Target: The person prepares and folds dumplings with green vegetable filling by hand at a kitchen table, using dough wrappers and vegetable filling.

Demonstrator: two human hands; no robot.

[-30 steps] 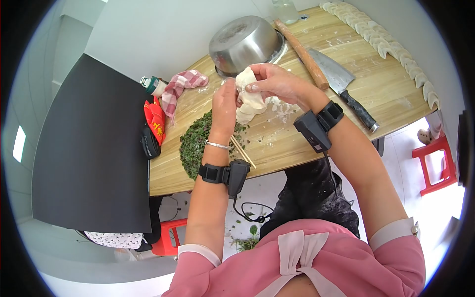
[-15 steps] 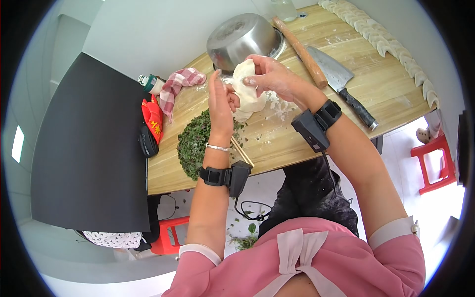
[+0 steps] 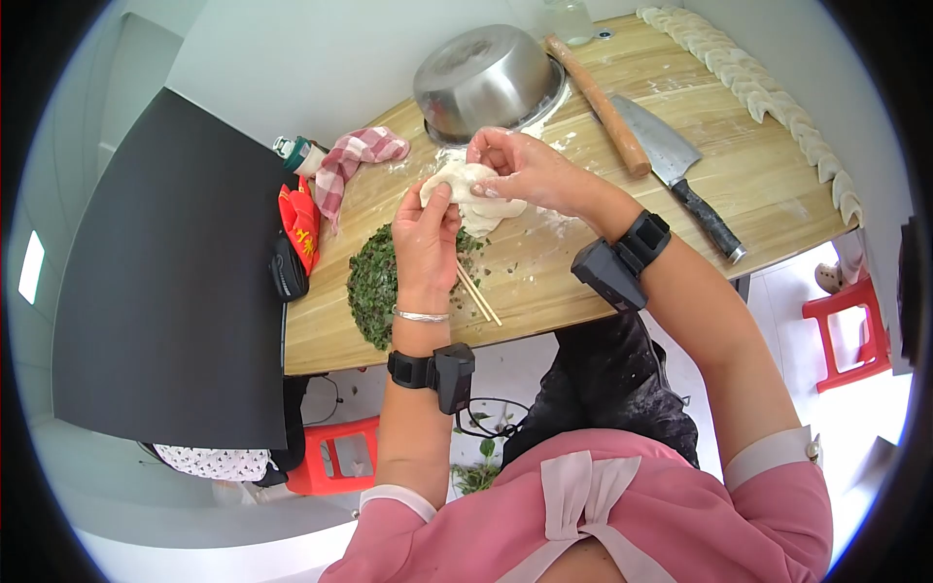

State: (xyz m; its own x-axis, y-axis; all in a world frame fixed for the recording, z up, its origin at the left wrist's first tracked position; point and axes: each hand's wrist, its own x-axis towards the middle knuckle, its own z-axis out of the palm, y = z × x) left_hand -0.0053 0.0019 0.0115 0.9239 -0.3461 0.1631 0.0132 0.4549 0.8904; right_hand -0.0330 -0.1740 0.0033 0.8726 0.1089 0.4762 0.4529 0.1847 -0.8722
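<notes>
A soft white piece of dough [image 3: 455,181] is held between my two hands above the wooden table. My left hand [image 3: 424,233] pinches its left edge, thumb on top. From the other side, my right hand [image 3: 530,173] grips the dough with thumb and fingers. More pale dough [image 3: 494,216] lies on the floured board just below. Close to my left wrist sits a heap of chopped greens [image 3: 371,287], with wooden chopsticks [image 3: 478,296] at its right side.
An upturned steel basin [image 3: 486,83] stands at the back. Right of it lie a rolling pin [image 3: 598,105] and a cleaver [image 3: 671,160]. Dumplings [image 3: 748,83] line the far right edge. A checked cloth [image 3: 355,165], bottle [image 3: 299,155] and red item [image 3: 299,223] sit at left.
My left hand has gone from upright and flat beside the dough to pinching its edge. The dough has swung from hanging upright to lying more level between both hands.
</notes>
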